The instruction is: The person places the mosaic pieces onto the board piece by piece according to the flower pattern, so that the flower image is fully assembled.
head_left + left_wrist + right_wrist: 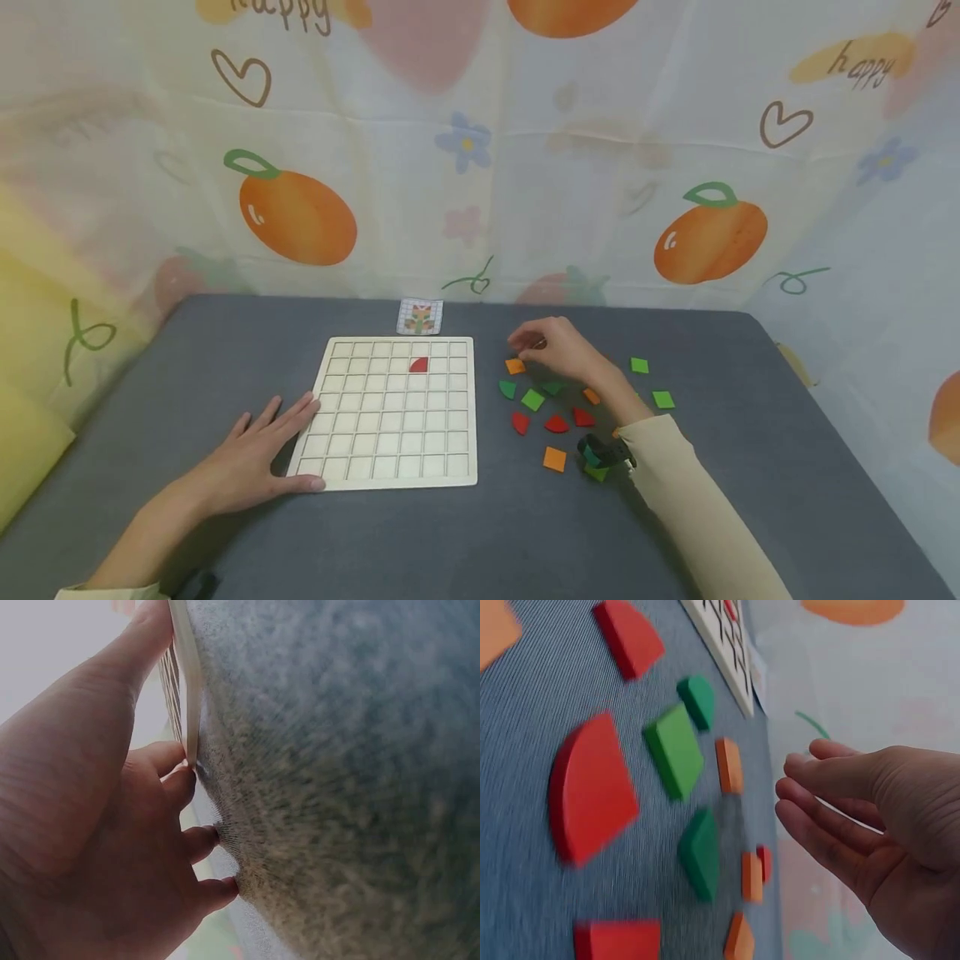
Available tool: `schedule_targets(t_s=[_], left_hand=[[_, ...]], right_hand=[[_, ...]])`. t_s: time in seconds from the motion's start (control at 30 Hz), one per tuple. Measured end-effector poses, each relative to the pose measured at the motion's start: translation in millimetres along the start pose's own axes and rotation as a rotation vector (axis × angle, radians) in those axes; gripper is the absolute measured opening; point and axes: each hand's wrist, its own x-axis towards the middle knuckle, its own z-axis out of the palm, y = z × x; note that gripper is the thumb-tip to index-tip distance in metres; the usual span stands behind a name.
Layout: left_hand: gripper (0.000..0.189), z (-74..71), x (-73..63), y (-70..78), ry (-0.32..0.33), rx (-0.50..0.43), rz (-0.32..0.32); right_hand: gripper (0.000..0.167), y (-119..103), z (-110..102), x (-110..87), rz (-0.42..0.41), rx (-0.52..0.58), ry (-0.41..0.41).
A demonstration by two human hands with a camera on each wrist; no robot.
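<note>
Only one red quarter-circle (419, 365) is on the grid board (391, 422), left hand (247, 454) spread against it, right hand (561, 346) relaxed, fingers seemingly empty, near unplaced tiles (532, 400)

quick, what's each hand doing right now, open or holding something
Left hand: open, touching the pale board.
Right hand: open, holding nothing visible.

- Cream square board (393, 422): plain rim, grid pattern of light cells, thin darker lines.
- Quarter-round piece on board (419, 365): red.
- Loose quarter-round pieces (556, 424): red.
- Square tiles (533, 400): bright green.
- Curved-edged piece (507, 389): dark green.
- Square tile (555, 459): orange.
- Small white card (420, 317): grid, motif in red, orange, green.
- Tabletop (397, 542): grey.
- Whitish fabric backdrop (540, 200): orange fruits, green leaves, blue and pink flowers, brown hearts.
- Fabric sleeve (697, 492): pale cream.
</note>
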Motion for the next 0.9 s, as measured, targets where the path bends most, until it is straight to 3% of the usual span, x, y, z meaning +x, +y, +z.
schedule_targets(t_s=[0.53,0.9], left_hand=[[0.108,1.4,0.0,1.6,0.007,0.009,0.003],[0.112,0.9,-0.1,1.8,-0.008,-0.008,-0.041]], right_hand=[[0.026,41,-32,-46.2,0.038,-0.075,0.095],[0.029,69,-49,-65.9,0.074,-0.128,0.114]])
